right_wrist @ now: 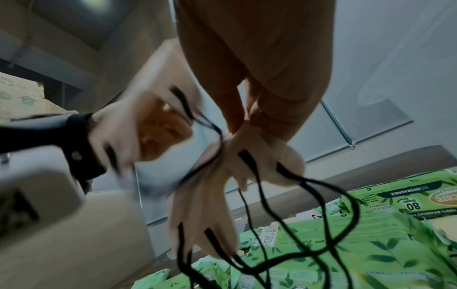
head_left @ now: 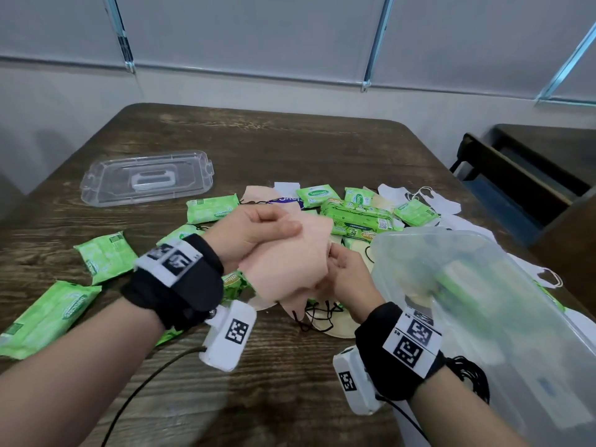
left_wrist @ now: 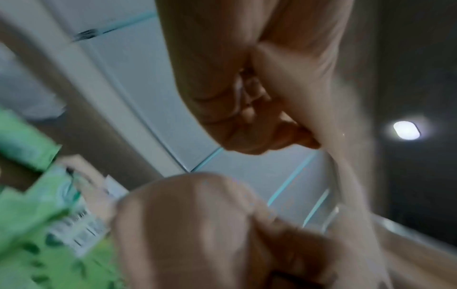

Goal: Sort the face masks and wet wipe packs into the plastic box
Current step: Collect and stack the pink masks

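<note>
Above the middle of the table both hands hold a stack of peach face masks. My left hand grips its upper edge, thumb on top. The fingers of my right hand pinch the lower right edge. In the right wrist view the masks hang from my right hand, black ear loops dangling. The left wrist view is blurred; my left hand is curled on the masks. The translucent plastic box stands just right of my hands with green packs inside. Green wet wipe packs lie around.
The clear lid lies at the table's back left. More green packs are spread along the left side. White masks lie at the back right, beige masks under my hands. A dark chair stands right of the table.
</note>
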Action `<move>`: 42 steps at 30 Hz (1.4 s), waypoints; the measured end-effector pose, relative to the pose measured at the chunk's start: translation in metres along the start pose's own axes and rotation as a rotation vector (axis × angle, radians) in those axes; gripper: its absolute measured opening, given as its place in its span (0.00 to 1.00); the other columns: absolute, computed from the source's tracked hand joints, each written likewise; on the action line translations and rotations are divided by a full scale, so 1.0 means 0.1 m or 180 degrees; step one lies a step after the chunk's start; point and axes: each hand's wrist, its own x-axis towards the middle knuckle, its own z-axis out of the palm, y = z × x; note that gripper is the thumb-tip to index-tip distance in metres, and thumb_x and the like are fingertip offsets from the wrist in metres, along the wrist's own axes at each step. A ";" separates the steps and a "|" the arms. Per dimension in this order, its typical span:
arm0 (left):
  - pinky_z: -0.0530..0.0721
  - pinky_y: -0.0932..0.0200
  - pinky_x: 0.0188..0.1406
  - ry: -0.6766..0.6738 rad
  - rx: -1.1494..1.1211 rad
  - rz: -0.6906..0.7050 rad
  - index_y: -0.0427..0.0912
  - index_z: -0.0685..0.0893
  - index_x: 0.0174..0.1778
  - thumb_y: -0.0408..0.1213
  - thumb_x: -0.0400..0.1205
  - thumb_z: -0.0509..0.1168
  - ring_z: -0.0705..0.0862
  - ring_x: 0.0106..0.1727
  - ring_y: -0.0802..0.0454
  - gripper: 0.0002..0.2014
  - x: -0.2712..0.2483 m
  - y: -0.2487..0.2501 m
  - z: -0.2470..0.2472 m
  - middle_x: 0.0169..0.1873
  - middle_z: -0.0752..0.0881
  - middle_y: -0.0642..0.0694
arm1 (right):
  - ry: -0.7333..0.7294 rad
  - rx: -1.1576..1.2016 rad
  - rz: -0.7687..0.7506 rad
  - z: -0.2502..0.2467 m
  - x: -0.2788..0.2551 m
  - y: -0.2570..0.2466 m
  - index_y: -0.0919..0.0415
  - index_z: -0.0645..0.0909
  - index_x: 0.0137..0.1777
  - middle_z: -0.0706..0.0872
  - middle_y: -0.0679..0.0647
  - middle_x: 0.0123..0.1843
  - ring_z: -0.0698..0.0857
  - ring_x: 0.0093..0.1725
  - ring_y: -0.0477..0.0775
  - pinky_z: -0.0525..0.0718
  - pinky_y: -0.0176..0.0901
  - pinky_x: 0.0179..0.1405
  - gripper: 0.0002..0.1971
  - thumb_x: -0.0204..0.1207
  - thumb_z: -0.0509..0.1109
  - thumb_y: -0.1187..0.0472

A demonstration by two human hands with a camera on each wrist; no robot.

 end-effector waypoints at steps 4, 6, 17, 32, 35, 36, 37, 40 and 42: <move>0.75 0.72 0.30 0.0044 0.1026 -0.0018 0.42 0.85 0.33 0.31 0.75 0.72 0.78 0.28 0.63 0.05 0.06 -0.16 0.13 0.28 0.82 0.50 | -0.0084 0.0160 -0.0009 -0.06 -0.05 -0.10 0.53 0.85 0.45 0.85 0.44 0.29 0.81 0.24 0.35 0.75 0.29 0.21 0.13 0.78 0.64 0.71; 0.74 0.73 0.34 0.0347 0.1335 0.0186 0.46 0.83 0.30 0.34 0.74 0.73 0.77 0.32 0.64 0.08 0.11 -0.23 0.14 0.30 0.81 0.52 | -0.0087 0.0149 -0.0004 -0.05 -0.05 -0.10 0.53 0.86 0.47 0.85 0.47 0.31 0.80 0.26 0.39 0.73 0.31 0.22 0.11 0.79 0.64 0.69; 0.79 0.55 0.37 0.1366 0.0614 0.0105 0.48 0.80 0.38 0.38 0.72 0.76 0.81 0.34 0.49 0.10 0.28 -0.57 0.24 0.34 0.83 0.45 | -0.0107 0.0547 0.0188 -0.05 0.02 -0.21 0.61 0.86 0.54 0.91 0.56 0.46 0.89 0.43 0.51 0.84 0.41 0.40 0.19 0.85 0.56 0.51; 0.71 0.73 0.41 -0.0400 0.3890 -0.1309 0.42 0.89 0.53 0.36 0.78 0.67 0.85 0.52 0.49 0.10 0.39 -1.15 -0.53 0.50 0.89 0.45 | -0.0236 -0.0775 0.0311 0.11 0.39 -0.03 0.56 0.82 0.44 0.80 0.47 0.31 0.76 0.31 0.46 0.73 0.35 0.27 0.05 0.78 0.64 0.61; 0.81 0.60 0.48 -0.0721 0.4495 -0.1440 0.41 0.86 0.54 0.44 0.77 0.67 0.85 0.53 0.43 0.14 0.41 -1.25 -0.52 0.45 0.87 0.44 | -0.0179 -0.0639 0.0339 0.12 0.39 -0.02 0.54 0.82 0.41 0.83 0.50 0.35 0.79 0.35 0.48 0.73 0.38 0.33 0.06 0.78 0.66 0.60; 0.80 0.58 0.47 -0.0869 0.4652 -0.1521 0.40 0.85 0.56 0.46 0.76 0.69 0.84 0.54 0.43 0.17 0.41 -1.30 -0.53 0.45 0.85 0.45 | -0.0141 -0.0602 0.0371 0.12 0.39 -0.01 0.53 0.82 0.40 0.84 0.49 0.35 0.80 0.35 0.48 0.75 0.38 0.34 0.06 0.78 0.66 0.59; 0.79 0.56 0.47 -0.1019 0.4772 -0.1590 0.40 0.83 0.59 0.46 0.74 0.70 0.83 0.55 0.43 0.20 0.41 -1.33 -0.53 0.48 0.82 0.45 | -0.0125 -0.0566 0.0398 0.11 0.40 -0.01 0.53 0.82 0.41 0.85 0.49 0.35 0.81 0.36 0.48 0.76 0.38 0.34 0.06 0.78 0.67 0.59; 0.79 0.54 0.48 -0.1169 0.4971 -0.1487 0.40 0.81 0.62 0.46 0.73 0.70 0.80 0.54 0.46 0.23 0.41 -1.41 -0.56 0.56 0.75 0.45 | -0.0131 -0.0422 0.0402 0.12 0.40 0.00 0.53 0.83 0.41 0.87 0.53 0.39 0.82 0.39 0.50 0.77 0.40 0.38 0.06 0.78 0.67 0.61; 0.79 0.55 0.52 -0.1157 0.5075 -0.1473 0.40 0.80 0.64 0.47 0.74 0.69 0.78 0.59 0.47 0.24 0.41 -1.43 -0.54 0.60 0.75 0.44 | -0.0134 -0.0407 0.0414 0.12 0.40 0.00 0.52 0.82 0.40 0.86 0.53 0.39 0.81 0.38 0.49 0.76 0.38 0.36 0.07 0.78 0.67 0.61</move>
